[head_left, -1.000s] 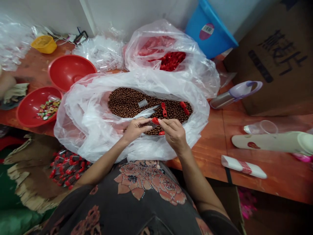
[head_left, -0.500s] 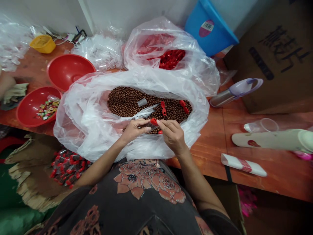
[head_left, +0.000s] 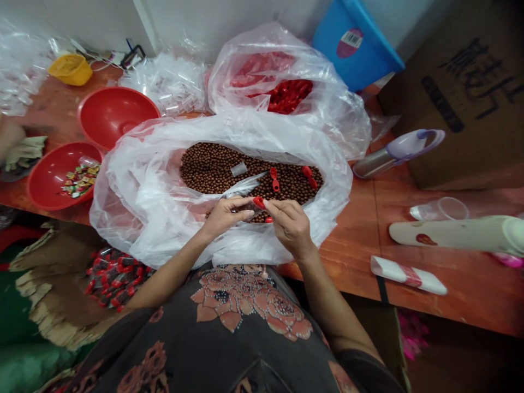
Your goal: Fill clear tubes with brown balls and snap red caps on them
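My left hand (head_left: 227, 218) is closed around a small clear plastic tube (head_left: 248, 207), which its fingers partly hide. My right hand (head_left: 290, 224) pinches a red flip-top cap (head_left: 258, 202) at the end of that tube. Both hands are over the near side of a big open plastic bag (head_left: 143, 180) of small brown balls (head_left: 213, 166). On the balls lie an open red cap (head_left: 274, 179), a second red cap (head_left: 309, 177) and a loose clear tube (head_left: 238, 169). Another bit of red (head_left: 269, 219) shows just below my right fingers.
Behind is a bag of red caps (head_left: 290, 95), beside a heap of clear tubes (head_left: 172, 84). Two red bowls (head_left: 118, 112) stand left, one holding small wrapped pieces (head_left: 79, 177). Filled red-capped tubes (head_left: 117, 278) lie in a carton below. Bottles (head_left: 450, 233) stand right. Another person's hand (head_left: 10, 136) shows far left.
The view has shifted very slightly. Both hands keep nearly the same place and grip, with the red cap still between them.
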### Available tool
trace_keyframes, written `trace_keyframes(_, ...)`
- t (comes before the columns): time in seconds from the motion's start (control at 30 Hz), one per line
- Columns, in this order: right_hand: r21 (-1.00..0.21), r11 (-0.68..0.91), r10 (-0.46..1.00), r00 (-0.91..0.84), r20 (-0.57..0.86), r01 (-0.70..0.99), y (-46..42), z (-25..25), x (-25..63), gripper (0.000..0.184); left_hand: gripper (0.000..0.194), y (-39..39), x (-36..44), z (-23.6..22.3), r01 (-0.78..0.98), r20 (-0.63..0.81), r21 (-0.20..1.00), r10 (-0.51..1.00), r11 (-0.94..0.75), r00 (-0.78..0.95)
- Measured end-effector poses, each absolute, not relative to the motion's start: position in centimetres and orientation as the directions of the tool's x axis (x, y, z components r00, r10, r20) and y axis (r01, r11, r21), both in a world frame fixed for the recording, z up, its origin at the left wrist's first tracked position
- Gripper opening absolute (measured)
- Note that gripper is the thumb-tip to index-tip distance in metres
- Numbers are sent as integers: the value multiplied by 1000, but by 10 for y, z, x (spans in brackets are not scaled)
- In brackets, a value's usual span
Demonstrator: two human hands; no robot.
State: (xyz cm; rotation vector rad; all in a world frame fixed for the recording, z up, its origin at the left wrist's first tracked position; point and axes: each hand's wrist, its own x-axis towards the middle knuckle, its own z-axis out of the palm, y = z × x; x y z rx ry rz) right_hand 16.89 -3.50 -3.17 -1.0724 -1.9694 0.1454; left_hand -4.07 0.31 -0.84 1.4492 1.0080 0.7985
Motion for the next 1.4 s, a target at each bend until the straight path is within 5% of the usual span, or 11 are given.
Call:
trace_keyframes(0.4, -600, 618, 778, -286, 560, 508, -33, -43, 180, 49, 27, 2, -41, -10, 156, -55, 988, 918, -7, 392)
trace_keyframes(0.6, -491, 564, 799, -288, 528, 665, -33, -46, 163, 75, 39, -5, -28, -19, -79, -242, 956, 912, 282, 331)
trace_keyframes(0.8, -543, 560, 811, -280, 514, 626, -33, -47, 146, 61, 59, -8, -6, -29, -293, -492, 718, 758, 631, 428)
trace_keyframes(1.03, -597, 560, 822, -291, 490, 575, -36, -53, 140, 58, 40, -16, 10, -35, -395, -396, 773, 863, 497, 312)
trace_keyframes(1.13, -749, 457, 888, -289, 358, 479, -37, -50, 143, 63, 42, -15, 5, -33, -407, -382, 772, 868, 489, 317)
trace_keyframes(1.23, -963, 171, 980, -142, 143, 207, -37, -48, 148, 65, 44, -12, -2, -28, -404, -375, 760, 851, 509, 367)
trace_keyframes(1.33, -993, -95, 991, 90, -101, -75, -34, -49, 151, 41, 45, -11, -8, -23, -382, -398, 720, 795, 580, 457)
trace_keyframes(1.4, -987, -123, 978, 159, -138, -103, -33, -49, 152, 34, 47, -11, -8, -22, -362, -415, 690, 752, 627, 512)
